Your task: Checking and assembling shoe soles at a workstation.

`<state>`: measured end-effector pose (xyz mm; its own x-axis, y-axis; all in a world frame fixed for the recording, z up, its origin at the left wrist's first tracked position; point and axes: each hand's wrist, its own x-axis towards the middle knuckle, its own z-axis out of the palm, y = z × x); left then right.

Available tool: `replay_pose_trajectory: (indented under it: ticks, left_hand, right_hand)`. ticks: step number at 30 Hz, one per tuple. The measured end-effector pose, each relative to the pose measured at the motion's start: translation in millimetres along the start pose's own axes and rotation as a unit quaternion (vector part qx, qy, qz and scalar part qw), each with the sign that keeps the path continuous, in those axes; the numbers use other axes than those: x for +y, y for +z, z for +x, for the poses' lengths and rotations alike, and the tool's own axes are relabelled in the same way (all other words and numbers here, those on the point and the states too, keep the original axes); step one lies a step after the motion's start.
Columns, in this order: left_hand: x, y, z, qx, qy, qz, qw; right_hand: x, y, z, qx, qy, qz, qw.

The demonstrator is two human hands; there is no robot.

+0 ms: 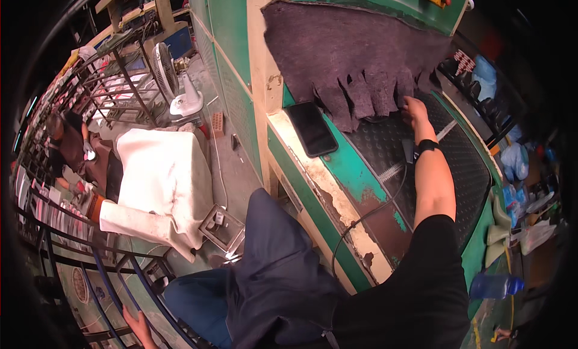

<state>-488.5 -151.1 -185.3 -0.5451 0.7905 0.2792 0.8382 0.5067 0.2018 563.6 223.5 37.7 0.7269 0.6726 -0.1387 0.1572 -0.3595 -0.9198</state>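
Observation:
A dark purple-brown sheet, which looks like leather (355, 48), hangs over the green machine (355, 180), its lower edge cut into ragged strips. My right hand (414, 110) is at the right part of that edge, with fingers curled in on a strip; the fingertips are partly hidden. Below it lies a black studded mat (460, 168). A black phone (312, 129) rests on the machine's ledge, left of the strips. Down at the lower left, my left hand (138, 328) is beside blue metal rails (111, 283), fingers apart and nothing seen in them.
A cable (361, 219) runs across the ledge. To the left are a pale draped hide (159, 180), a fan (183, 96) and a metal tray (223, 228). Another person (72, 144) works at the far left. A blue bottle (494, 286) and plastic bags (515, 162) are at right.

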Motion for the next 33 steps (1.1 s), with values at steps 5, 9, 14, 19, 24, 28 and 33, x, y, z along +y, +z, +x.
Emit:
replay_pose_trajectory:
  ticks: [5,9,14,19,24,28,33]
  left_hand:
    - [155.7,-28.4,-31.8,-0.153,-0.002,-0.296,0.943]
    - [153.6,-50.4,-66.8,-0.183,-0.083,-0.335,0.921]
    - [158.7,-27.2,-80.5,-0.234,-0.077,-0.379,0.892]
    - [185.5,-108.4,-97.1,-0.194,-0.031,-0.218,0.956]
    - [195.3,-133.6,-99.6,-0.197,-0.091,-0.226,0.95]
    - [234.0,-123.4,-71.9,-0.119,0.033,-0.321,0.939]
    - [317.2,-104.2,-34.8,-0.104,0.229,-0.413,0.876]
  right_hand:
    - [-25.4,35.8,69.4,0.205,-0.094,-0.142,0.964]
    - [-43.4,94.6,50.2,0.176,-0.045,-0.184,0.966]
    - [-35.3,6.0,122.4,0.049,-0.224,-0.081,0.97]
    - [-9.8,-31.8,58.1,-0.228,-0.13,0.084,0.961]
    - [-53.6,1.4,-90.4,-0.062,-0.329,-0.098,0.937]
    - [-23.1,-38.0,-27.1,-0.062,-0.13,-0.173,0.974]
    - [-9.1,-56.2,-100.6,-0.023,-0.048,-0.168,0.984]
